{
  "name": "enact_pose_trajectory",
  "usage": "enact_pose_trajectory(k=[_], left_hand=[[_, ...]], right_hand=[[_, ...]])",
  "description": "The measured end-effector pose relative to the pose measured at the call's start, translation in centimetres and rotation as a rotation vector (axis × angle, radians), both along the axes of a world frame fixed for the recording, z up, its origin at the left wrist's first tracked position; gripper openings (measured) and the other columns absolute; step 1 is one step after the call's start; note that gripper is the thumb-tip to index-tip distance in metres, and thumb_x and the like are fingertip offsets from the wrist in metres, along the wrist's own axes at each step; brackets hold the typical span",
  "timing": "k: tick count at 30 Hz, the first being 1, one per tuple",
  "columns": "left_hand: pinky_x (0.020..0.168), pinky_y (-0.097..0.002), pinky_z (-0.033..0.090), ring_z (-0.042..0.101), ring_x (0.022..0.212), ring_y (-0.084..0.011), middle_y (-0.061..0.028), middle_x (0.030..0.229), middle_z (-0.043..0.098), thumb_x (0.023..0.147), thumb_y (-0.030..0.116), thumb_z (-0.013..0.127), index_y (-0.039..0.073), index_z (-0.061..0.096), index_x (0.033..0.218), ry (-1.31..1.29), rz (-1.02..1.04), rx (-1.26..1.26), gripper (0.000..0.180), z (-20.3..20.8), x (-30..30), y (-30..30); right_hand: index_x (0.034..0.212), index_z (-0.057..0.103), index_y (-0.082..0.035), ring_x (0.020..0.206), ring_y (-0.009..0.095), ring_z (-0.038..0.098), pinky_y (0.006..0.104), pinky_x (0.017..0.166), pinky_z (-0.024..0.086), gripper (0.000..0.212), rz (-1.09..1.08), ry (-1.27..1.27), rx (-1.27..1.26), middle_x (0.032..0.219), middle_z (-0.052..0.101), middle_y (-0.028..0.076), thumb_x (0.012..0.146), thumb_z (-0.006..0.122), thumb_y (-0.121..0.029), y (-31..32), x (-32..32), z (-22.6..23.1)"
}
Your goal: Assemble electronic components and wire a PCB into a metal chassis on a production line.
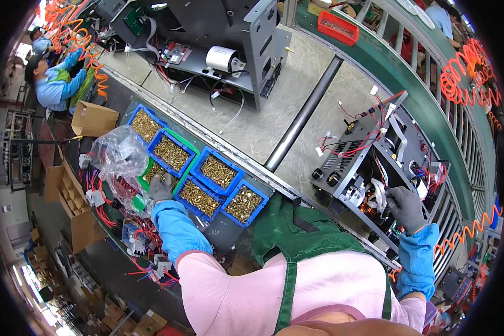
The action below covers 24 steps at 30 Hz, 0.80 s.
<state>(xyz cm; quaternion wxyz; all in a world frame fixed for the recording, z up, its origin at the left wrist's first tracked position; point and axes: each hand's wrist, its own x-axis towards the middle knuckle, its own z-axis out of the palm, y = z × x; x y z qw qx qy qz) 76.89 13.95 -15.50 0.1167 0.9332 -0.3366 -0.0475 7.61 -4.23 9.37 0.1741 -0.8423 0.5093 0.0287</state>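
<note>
My left hand (162, 191), in a grey glove, reaches into a green bin (145, 173) of small brass-coloured screws. Its fingers are bent down among the screws, and what they pinch is hidden. To the right, my right hand (407, 209), also gloved in grey, is at the open side of a dark metal chassis (347, 159). Its fingers curl beside a bundle of white wires (377, 193); what they grip cannot be made out. Red and white leads with connectors hang from the chassis, and copper-coloured parts show inside it.
Several blue bins (221, 172) of screws surround the green one. A clear plastic bag (117, 151), cardboard boxes (73, 204) and wired components (137, 238) lie left. A larger chassis (207, 50) and a dark roller bar (305, 115) are ahead. Orange coiled hoses hang at both sides; co-workers (59, 84) sit far left.
</note>
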Motion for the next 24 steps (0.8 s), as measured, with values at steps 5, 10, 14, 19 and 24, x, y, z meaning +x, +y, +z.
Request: enact_pose_trajectory(k=[5, 10, 14, 19, 24], left_hand=[[0.088, -0.0386, 0.05, 0.059, 0.107, -0.035, -0.0237, 0.117, 0.06, 0.08, 0.048, 0.072, -0.006, 0.059, 0.115, 0.112, 0.178, -0.066, 0.065, 1.8, -1.0, 1.1], [0.091, -0.0358, 0.05, 0.057, 0.113, -0.0311, -0.0232, 0.116, 0.06, 0.081, 0.039, 0.075, -0.01, 0.056, 0.114, 0.333, 0.266, -0.207, 0.062, 3.2, -2.5, 0.3], [0.089, -0.0351, 0.051, 0.061, 0.106, -0.0315, -0.0222, 0.112, 0.062, 0.085, 0.033, 0.071, -0.011, 0.056, 0.113, 0.178, 0.191, -0.322, 0.055, -0.2, -1.5, 1.6], [0.081, -0.0415, 0.052, 0.063, 0.095, -0.0368, -0.0223, 0.1, 0.065, 0.092, 0.039, 0.056, -0.002, 0.064, 0.099, 0.036, -0.04, 0.148, 0.043, 1.6, -1.3, 1.1], [0.077, -0.0472, 0.05, 0.061, 0.09, -0.0403, -0.0219, 0.093, 0.066, 0.094, 0.035, 0.048, 0.001, 0.065, 0.09, -0.325, -0.247, 0.195, 0.038, -1.1, 0.3, 3.2]], right_hand=[[0.091, 0.063, -0.005, 0.073, 0.033, 0.062, 0.0419, 0.064, 0.048, 0.015, 0.054, -0.046, -0.043, 0.079, 0.061, 0.012, 0.077, 0.065, -0.01, -0.7, 0.4, 0.1], [0.091, 0.063, -0.005, 0.074, 0.033, 0.061, 0.0418, 0.064, 0.047, 0.015, 0.081, -0.059, -0.084, 0.079, 0.061, 0.012, 0.077, 0.065, -0.009, -0.7, -0.3, -0.1], [0.091, 0.063, -0.005, 0.074, 0.033, 0.061, 0.0418, 0.064, 0.048, 0.015, 0.058, -0.1, -0.085, 0.079, 0.061, 0.013, 0.077, 0.066, -0.009, -0.5, -0.7, 0.4], [0.091, 0.062, -0.005, 0.076, 0.034, 0.061, 0.0422, 0.066, 0.048, 0.015, -0.035, -0.075, -0.035, 0.08, 0.061, 0.013, 0.078, 0.066, -0.009, 0.4, -2.5, 0.4], [0.093, 0.062, -0.005, 0.076, 0.035, 0.061, 0.0422, 0.066, 0.048, 0.016, -0.074, -0.08, -0.019, 0.081, 0.06, 0.014, 0.079, 0.065, -0.009, 1.1, -3.9, 0.2]])
